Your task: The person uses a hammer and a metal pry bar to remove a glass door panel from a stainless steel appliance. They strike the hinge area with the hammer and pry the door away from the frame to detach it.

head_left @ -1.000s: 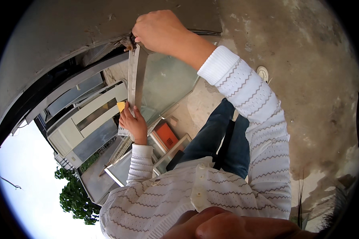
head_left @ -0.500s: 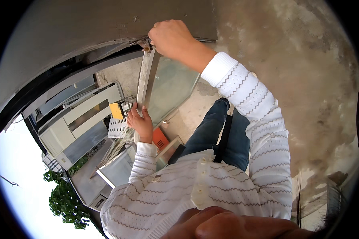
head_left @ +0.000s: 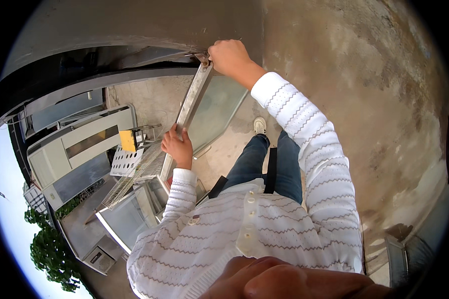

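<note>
A glass window sash (head_left: 217, 107) with a whitish metal frame (head_left: 192, 99) slants in front of me. At its upper end is a rusty metal bracket (head_left: 203, 59), close under the wall's lower edge. My right hand (head_left: 229, 56) is closed at that corner, beside the bracket; whatever its fingers hold is hidden behind the hand. Lower down, my left hand (head_left: 178, 148) grips the long edge of the frame, thumb on one side and fingers on the other.
On the left are a pale panel (head_left: 50, 162), a yellow piece (head_left: 128, 141), a perforated white sheet (head_left: 127, 160), a wire rack (head_left: 134, 177) and a framed glass panel (head_left: 127, 217). A stained brown wall (head_left: 344, 99) rises at right. My shoe (head_left: 260, 125) rests on the concrete floor.
The view has shifted, and the sash's upper end and my right hand now appear lower and farther right. Both hands keep their places on the sash. My shoe has come into sight.
</note>
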